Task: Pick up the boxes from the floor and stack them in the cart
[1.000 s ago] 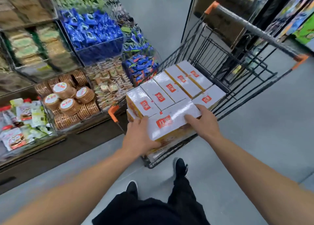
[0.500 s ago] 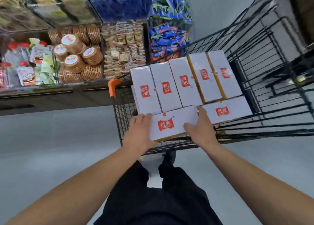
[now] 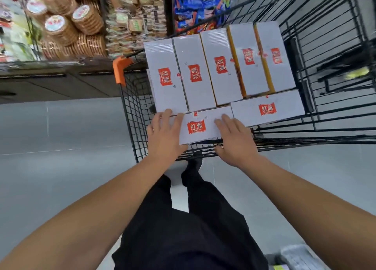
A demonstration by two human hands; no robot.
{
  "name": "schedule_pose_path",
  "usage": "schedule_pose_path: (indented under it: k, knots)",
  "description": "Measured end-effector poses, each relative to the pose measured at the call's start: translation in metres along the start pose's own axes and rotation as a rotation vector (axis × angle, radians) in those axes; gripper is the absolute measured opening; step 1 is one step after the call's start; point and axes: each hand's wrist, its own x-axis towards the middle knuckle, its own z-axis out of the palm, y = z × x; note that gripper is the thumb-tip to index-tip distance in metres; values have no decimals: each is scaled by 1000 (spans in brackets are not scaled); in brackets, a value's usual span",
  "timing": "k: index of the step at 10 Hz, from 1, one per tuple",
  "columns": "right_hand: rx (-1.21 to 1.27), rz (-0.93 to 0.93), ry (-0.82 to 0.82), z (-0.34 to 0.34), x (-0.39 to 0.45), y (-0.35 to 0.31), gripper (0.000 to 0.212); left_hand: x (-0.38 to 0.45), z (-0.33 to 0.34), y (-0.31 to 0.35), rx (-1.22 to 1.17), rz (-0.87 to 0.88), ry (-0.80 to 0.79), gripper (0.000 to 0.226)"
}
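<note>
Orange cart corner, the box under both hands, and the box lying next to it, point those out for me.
Orange cart corner (image 3: 121, 69), head view, middle of the plastic cap.
Box under both hands (image 3: 196, 127), head view, its red label.
Box next to it (image 3: 267, 109), head view, its red label.

My left hand (image 3: 165, 136) covers the left end of the near box (image 3: 200, 127), and my right hand (image 3: 236, 141) hides its right end, so I cannot tell whether my thumbs hook its near side. The cart (image 3: 132, 115) runs off the top and right edges. Whatever lies under the top layer of boxes is hidden. The snack shelf (image 3: 81, 29) at far left is blurred and cut off. A grey thing (image 3: 299, 256) at the bottom edge is too blurred to name.
</note>
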Motion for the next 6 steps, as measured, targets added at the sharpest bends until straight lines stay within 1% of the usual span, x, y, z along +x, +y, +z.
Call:
schedule_pose_path:
  k: [1,2,3,4,5,6]
  knots:
    - [-31,-24,59,-3,3,-15,79,-3,-8,-7,-59,28,-42,88]
    - [-30,-145,121,-13,6,-43,76,-16,-18,-17,-135,2,-72,81]
    - [-72,-334,134,-32,16,-82,73,-33,-27,-36,-244,-144,-18,79]
    - [-194,-557,93,-47,30,-127,70,-70,-42,-58,-328,-397,49,67]
    - [-295,-830,116,-57,32,-177,60,-125,-53,-69,-388,-674,170,60]
    - [-424,-1016,94,-64,16,-214,52,-169,-59,-65,-426,-919,220,60]
